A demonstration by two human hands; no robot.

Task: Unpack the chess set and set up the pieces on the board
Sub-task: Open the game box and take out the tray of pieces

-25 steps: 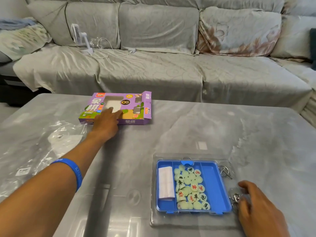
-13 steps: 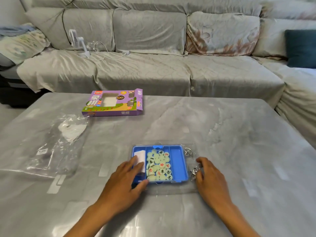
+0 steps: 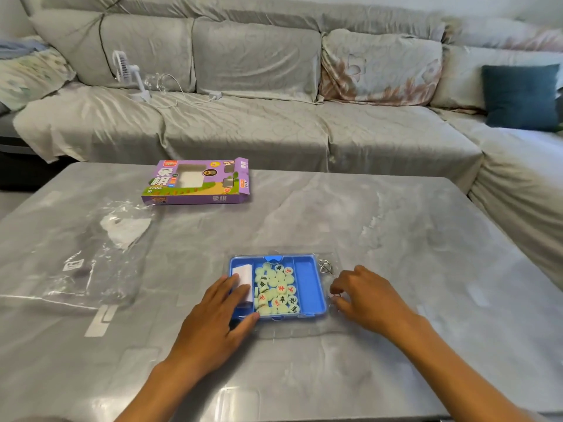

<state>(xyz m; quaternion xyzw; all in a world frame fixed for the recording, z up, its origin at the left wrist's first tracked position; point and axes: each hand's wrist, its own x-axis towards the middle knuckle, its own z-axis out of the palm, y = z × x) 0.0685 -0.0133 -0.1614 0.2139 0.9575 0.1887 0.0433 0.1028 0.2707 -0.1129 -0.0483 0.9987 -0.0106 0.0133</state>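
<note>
Grey glossy table [image 3: 396, 239] filled most of the view, with a long couch [image 3: 274, 132] in a pale cover running behind it. Far left on the table was a crumpled clear plastic bag [image 3: 100, 254], lying flat. A bit further back sat the purple chess box [image 3: 198, 181], its end flap hanging open, well apart from everything else. Up on the couch behind it was a little white fan [image 3: 128, 74] with its cable trailing.

Near the front edge, the left hand [image 3: 213, 324] lay on the left end of the blue tray [image 3: 306, 284], fingers straight and slightly spread, fingertips over the folded white sheet [image 3: 243, 274], thumb along the tray's near edge. The tray sat inside a clear plastic shell, and the round pale chess pieces [image 3: 277, 289] with red and black characters were heaped in its middle compartment. Just right of the tray, the right hand [image 3: 368, 296] had its fingers curled in, pinching at something small on the shell's edge, close to some metal wire rings [image 3: 324, 266]. Couldn't tell exactly what it pinched. A dark teal cushion [image 3: 521, 95] was far right on the couch.
</note>
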